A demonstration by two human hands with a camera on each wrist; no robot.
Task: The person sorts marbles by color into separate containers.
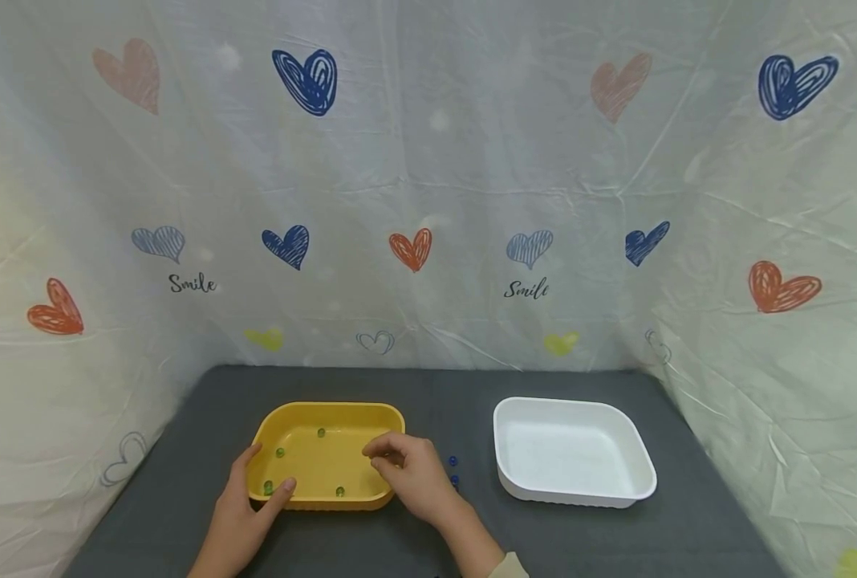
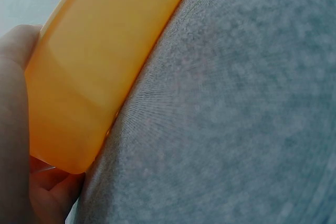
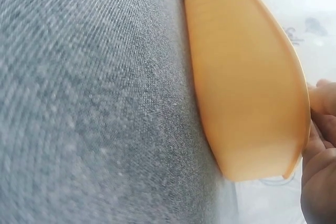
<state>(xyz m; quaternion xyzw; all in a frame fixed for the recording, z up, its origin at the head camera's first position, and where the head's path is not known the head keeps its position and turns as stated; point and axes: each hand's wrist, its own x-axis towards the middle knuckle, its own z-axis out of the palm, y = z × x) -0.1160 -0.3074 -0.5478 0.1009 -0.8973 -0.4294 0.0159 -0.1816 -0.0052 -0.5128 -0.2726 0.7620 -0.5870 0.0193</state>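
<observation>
The left hand holds the yellow tray at its left near corner, and four green marbles lie apart inside. Over the tray's right side, the right hand keeps thumb and fingers narrow; I cannot tell if they pinch something. Blue marbles lie on the grey cloth, between this tray and the white tray.

Yellow tray: smooth, glossy plastic. White tray: smooth plastic. Green marbles: glassy. Grey cloth: matt, woven.

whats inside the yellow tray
Four green marbles show inside the yellow tray. The right hand and left hand cover parts of it, so anything beneath them cannot be seen.
</observation>
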